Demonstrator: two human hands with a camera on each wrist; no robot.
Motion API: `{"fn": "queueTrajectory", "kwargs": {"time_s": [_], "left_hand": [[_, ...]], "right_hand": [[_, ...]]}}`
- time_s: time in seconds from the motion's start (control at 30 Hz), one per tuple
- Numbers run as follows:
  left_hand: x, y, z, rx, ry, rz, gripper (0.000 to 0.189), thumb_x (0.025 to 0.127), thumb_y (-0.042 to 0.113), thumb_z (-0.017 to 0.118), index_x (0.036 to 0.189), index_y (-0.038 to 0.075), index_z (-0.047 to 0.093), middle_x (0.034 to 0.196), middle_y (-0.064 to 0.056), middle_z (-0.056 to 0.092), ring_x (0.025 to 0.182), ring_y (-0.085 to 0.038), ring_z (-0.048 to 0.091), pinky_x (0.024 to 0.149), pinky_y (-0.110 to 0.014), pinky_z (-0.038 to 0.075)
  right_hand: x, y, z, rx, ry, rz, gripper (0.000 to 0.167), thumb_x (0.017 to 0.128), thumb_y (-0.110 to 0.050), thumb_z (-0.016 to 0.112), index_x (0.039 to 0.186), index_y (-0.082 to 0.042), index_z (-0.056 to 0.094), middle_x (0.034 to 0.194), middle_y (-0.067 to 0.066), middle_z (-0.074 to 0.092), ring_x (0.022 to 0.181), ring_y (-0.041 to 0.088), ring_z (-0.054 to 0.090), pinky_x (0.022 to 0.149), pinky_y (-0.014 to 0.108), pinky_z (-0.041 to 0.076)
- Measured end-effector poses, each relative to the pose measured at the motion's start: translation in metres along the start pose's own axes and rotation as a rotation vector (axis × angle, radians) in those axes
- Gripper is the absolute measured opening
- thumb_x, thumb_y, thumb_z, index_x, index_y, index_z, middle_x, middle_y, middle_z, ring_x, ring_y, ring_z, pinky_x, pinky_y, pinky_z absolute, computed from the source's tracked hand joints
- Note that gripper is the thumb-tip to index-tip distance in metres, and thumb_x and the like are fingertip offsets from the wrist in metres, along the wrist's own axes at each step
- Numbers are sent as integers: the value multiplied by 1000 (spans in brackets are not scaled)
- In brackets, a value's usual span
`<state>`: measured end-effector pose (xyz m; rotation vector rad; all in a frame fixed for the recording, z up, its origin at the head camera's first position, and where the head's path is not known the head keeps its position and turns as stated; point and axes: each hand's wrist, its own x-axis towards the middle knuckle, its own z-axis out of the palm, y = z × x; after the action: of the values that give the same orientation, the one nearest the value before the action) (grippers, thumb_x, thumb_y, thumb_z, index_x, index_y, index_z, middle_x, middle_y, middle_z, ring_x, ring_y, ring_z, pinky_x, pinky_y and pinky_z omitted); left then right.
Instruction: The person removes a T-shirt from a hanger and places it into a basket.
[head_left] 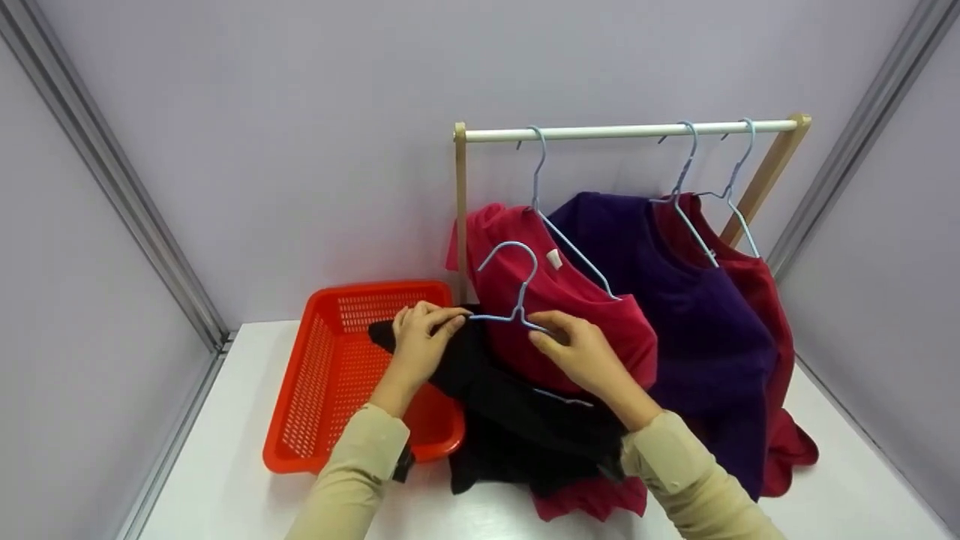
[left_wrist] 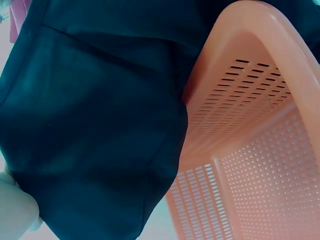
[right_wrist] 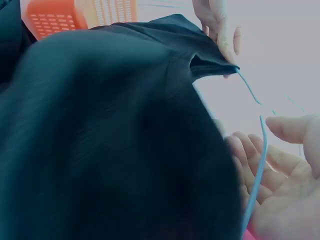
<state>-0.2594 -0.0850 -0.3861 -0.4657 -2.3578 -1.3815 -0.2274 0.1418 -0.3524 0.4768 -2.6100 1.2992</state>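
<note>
A light-blue wire hanger (head_left: 520, 300) is upright between the hands, its hook at the top. My left hand (head_left: 421, 337) pinches the edge of a black garment (head_left: 480, 367) at the hanger's left arm. On the other side, my right hand (head_left: 581, 352) has the hanger's right arm between thumb and curled fingers; the right wrist view shows the wire (right_wrist: 257, 175) crossing in front of those fingers. The black cloth hangs below the hands and fills much of both wrist views. Part of it lies over the basket's edge.
An orange-red perforated basket (head_left: 289, 405) stands on the white table (head_left: 217, 442) at left. A rack with a white rail (head_left: 600, 133) holds pink (head_left: 600, 322), purple (head_left: 697, 322) and dark red (head_left: 780, 322) garments on hangers. Walls enclose the table at the back and sides.
</note>
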Motion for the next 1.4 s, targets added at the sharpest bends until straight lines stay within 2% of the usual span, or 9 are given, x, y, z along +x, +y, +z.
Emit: {"fn": "queueTrajectory", "kwargs": {"time_s": [0.13, 0.27, 0.33, 0.43, 0.53, 0.7, 0.93, 1.23, 1.4], "left_hand": [[0, -1, 3, 24, 7, -2, 23, 89, 22, 61, 104, 9, 74, 93, -12, 59, 92, -28, 55, 111, -58, 15], [-1, -4, 4, 34, 15, -18, 22, 89, 21, 62, 103, 10, 75, 94, -12, 60, 91, -29, 55, 110, -58, 17], [-1, -5, 3, 33, 26, -15, 22, 89, 21, 62, 102, 9, 75, 95, -13, 62, 91, -29, 57, 107, -56, 24], [-1, -5, 2, 7, 52, -26, 22, 90, 19, 62, 102, 7, 75, 97, -14, 64, 90, -28, 60, 94, -42, 40], [1, -3, 0, -34, 82, -57, 21, 90, 16, 62, 103, 5, 74, 99, -15, 65, 91, -27, 62, 78, -31, 46], [5, 0, -6, -80, 127, -91, 22, 91, 14, 61, 104, 1, 73, 101, -17, 66, 98, -30, 63, 86, -36, 50], [10, 2, -15, -93, 238, -104, 22, 91, 13, 60, 102, -2, 72, 108, -19, 66, 106, -32, 62, 93, -43, 49], [12, -5, -26, -117, 333, -213, 27, 92, 13, 57, 104, -8, 68, 121, -24, 58, 115, -36, 55, 99, -46, 45], [12, -12, -34, -83, 375, -264, 31, 94, 17, 54, 105, -9, 66, 112, -26, 62, 107, -37, 57, 97, -47, 43]], "right_hand": [[9, -4, 10, 19, -27, -25, 30, 92, -8, 59, 121, 0, 61, 105, 18, 69, 94, 26, 67, 87, 39, 53], [13, -4, 15, 53, -23, -37, 27, 95, -9, 56, 120, -3, 61, 87, 16, 67, 70, 18, 64, 70, 29, 53], [14, -2, 16, 77, -26, -30, 23, 96, -8, 53, 117, -3, 62, 80, 16, 65, 61, 14, 60, 61, 24, 51], [13, 2, 17, 83, -42, -39, 20, 97, -5, 48, 112, -1, 62, 75, 16, 62, 52, 11, 56, 53, 22, 48], [10, 6, 19, 65, -62, -60, 17, 97, -6, 50, 108, -1, 61, 75, 15, 61, 51, 9, 53, 52, 21, 47], [4, 13, 23, 11, -31, -60, 5, 94, -9, 57, 94, -4, 59, 72, 12, 59, 47, 7, 49, 49, 22, 46], [-7, 17, 22, -142, 28, 18, 12, 96, -11, 53, 84, -11, 51, 71, 3, 56, 58, 10, 50, 59, 25, 45], [-17, 22, 14, -278, 11, 86, 18, 98, -16, 49, 81, -12, 47, 74, 0, 49, 72, 15, 53, 70, 33, 45], [-18, 26, 9, -224, 51, 79, 16, 96, -11, 51, 81, -7, 55, 83, 6, 59, 80, 20, 53, 76, 35, 43]]}}
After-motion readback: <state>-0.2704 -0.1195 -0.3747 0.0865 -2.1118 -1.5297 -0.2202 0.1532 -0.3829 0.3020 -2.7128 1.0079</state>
